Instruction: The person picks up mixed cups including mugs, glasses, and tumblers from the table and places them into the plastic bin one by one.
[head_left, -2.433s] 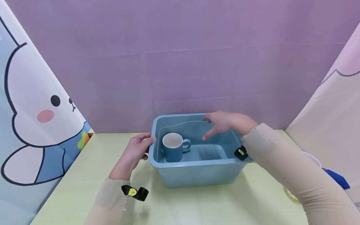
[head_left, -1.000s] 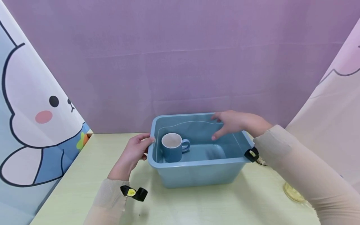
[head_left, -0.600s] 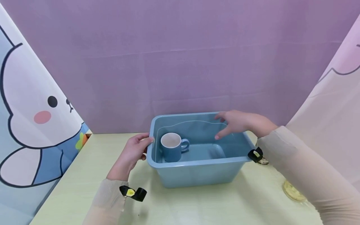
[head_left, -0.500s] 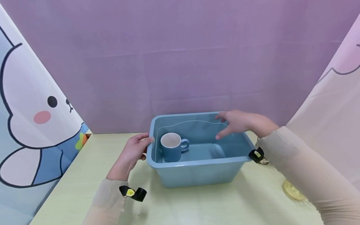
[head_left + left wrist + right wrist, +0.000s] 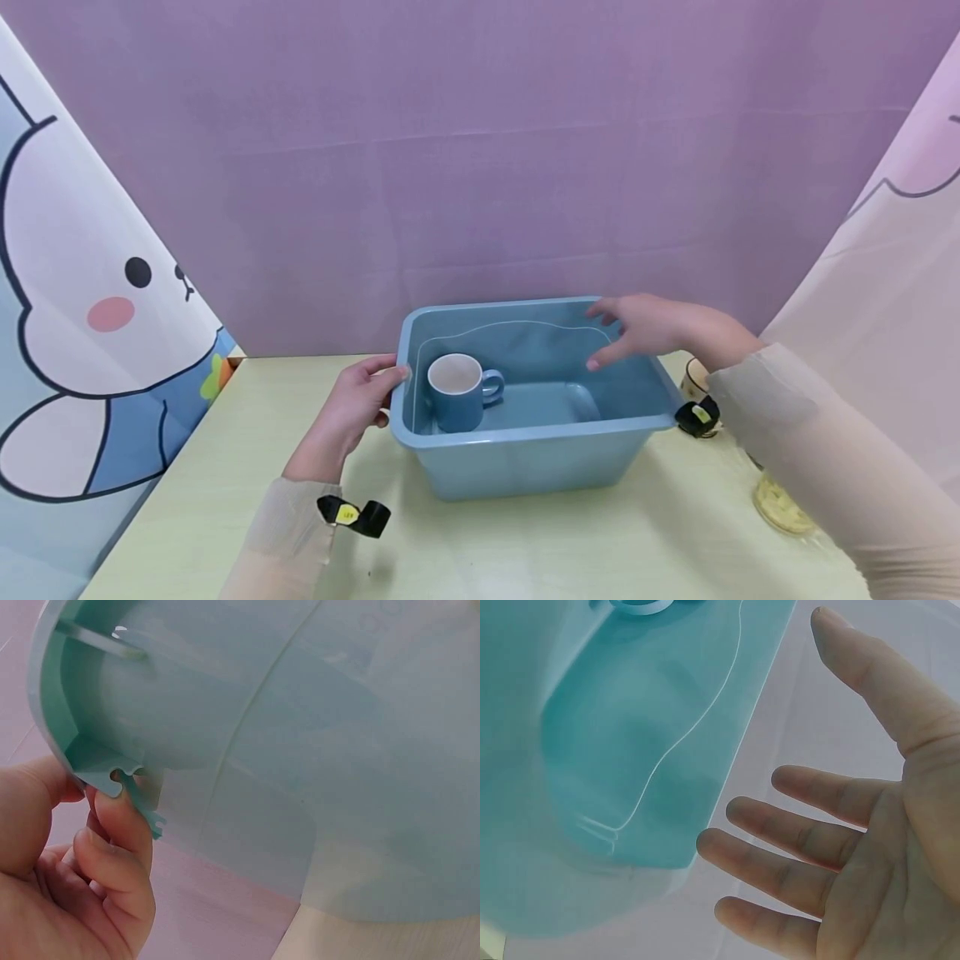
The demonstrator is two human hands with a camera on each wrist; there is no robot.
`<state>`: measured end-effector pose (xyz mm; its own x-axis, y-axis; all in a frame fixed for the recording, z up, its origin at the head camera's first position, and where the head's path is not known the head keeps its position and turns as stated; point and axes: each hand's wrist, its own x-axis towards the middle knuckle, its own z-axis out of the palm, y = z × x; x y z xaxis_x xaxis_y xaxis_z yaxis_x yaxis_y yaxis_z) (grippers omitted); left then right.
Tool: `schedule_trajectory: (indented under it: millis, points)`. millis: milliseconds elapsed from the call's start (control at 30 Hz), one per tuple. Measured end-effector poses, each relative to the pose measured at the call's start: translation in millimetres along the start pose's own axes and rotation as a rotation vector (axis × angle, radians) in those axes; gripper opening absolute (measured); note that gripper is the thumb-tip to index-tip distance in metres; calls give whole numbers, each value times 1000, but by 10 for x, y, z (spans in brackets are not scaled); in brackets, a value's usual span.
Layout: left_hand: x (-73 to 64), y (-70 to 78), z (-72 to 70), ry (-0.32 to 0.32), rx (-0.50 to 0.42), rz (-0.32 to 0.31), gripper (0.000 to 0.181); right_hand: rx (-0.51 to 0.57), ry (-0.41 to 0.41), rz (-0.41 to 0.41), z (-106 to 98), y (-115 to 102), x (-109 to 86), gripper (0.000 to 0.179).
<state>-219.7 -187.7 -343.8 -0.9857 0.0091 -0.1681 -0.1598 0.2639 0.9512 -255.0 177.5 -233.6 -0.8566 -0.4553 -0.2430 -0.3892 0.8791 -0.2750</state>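
A blue plastic bin [image 5: 525,467] stands on the table, its open top facing up. Inside it, near the left wall, sits an upright blue mug [image 5: 460,404] with a white interior, its handle pointing right. My left hand [image 5: 358,402] grips the bin's left rim; the left wrist view shows thumb and fingers [image 5: 112,870] pinching the rim's edge from outside. Over the bin's back right corner hovers my right hand [image 5: 648,327], thumb and fingers spread. In the right wrist view its fingers [image 5: 780,862] hold nothing, and the bin's inner wall [image 5: 645,735] lies beyond them.
A patterned cup [image 5: 693,377] stands right of the bin, partly hidden behind the right wrist. Closer in, a clear container with yellow contents [image 5: 783,507] sits beside the right sleeve. A purple cloth [image 5: 480,167] hangs behind the table [image 5: 247,433].
My right hand has drifted right from above the bin's middle toward its back right corner, uncovering part of the patterned cup and the yellow container. My left hand keeps its grip on the rim.
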Motion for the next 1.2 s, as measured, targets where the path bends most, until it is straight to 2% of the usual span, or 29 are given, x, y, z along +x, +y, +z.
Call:
schedule_trajectory:
  millis: [567, 900, 1200]
  points:
    - [-7, 5, 5, 3, -8, -10, 44, 31, 68, -28, 39, 138, -149, 86]
    - [-10, 10, 10, 1, -11, -4, 44, 88, 124, -24, 76, 250, -238, 86]
    - [-7, 8, 13, -1, -8, -4, 44, 116, 207, -21, 130, 368, -305, 83]
